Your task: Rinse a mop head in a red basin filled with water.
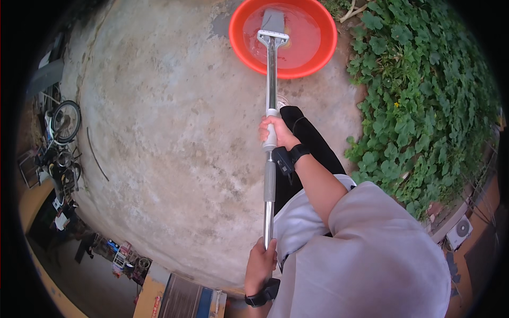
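My right hand [277, 130] grips the light grey collar of a flat mop's metal pole [272, 83]. Lower on the same pole, my left hand [260, 265] is closed around the bare metal, below a grey sleeve. The mop's white and grey head bracket [272, 36] is at the top of the picture, over a red plastic basin [329, 55] of water. Its flat grey pad [273, 20] extends from the bracket inside the basin; how deep it sits in the water is hard to tell.
Leafy green plants [397, 119] border the concrete ground [179, 139] on the right. A bicycle wheel [66, 121] and other vehicle parts stand at the far left. One black-trousered leg [314, 135] is beside the pole, its shoe near the basin. A thin dark strip [94, 153] lies on the ground.
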`<act>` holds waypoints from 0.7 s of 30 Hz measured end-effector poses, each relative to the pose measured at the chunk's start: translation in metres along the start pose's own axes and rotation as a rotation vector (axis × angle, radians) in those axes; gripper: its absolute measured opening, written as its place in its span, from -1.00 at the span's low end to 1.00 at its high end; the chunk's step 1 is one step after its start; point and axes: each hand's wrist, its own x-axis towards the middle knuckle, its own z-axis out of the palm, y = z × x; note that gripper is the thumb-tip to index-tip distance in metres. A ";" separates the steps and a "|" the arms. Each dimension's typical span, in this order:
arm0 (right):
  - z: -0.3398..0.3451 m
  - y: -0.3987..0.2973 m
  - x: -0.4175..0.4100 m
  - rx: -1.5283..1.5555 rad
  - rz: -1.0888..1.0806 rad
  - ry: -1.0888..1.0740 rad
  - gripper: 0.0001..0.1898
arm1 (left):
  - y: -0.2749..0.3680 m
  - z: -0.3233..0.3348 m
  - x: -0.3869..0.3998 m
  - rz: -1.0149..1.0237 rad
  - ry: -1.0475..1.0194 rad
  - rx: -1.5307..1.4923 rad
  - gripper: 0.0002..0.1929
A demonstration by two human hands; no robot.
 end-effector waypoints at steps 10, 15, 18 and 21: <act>0.010 0.006 -0.005 -1.175 -0.227 0.735 -0.61 | -0.011 0.001 0.011 -0.096 -0.144 -0.263 -0.69; 0.008 -0.001 -0.009 -1.391 -0.369 0.843 -0.66 | 0.002 0.014 0.010 -0.048 -0.091 -0.116 -0.69; 0.004 -0.010 -0.016 -0.962 -0.281 0.633 -0.81 | -0.001 0.004 0.012 -0.068 -0.193 -0.234 -0.69; 0.013 -0.007 -0.039 -0.256 -0.058 0.251 -0.89 | -0.010 0.000 0.000 -0.102 -0.221 -0.317 -0.69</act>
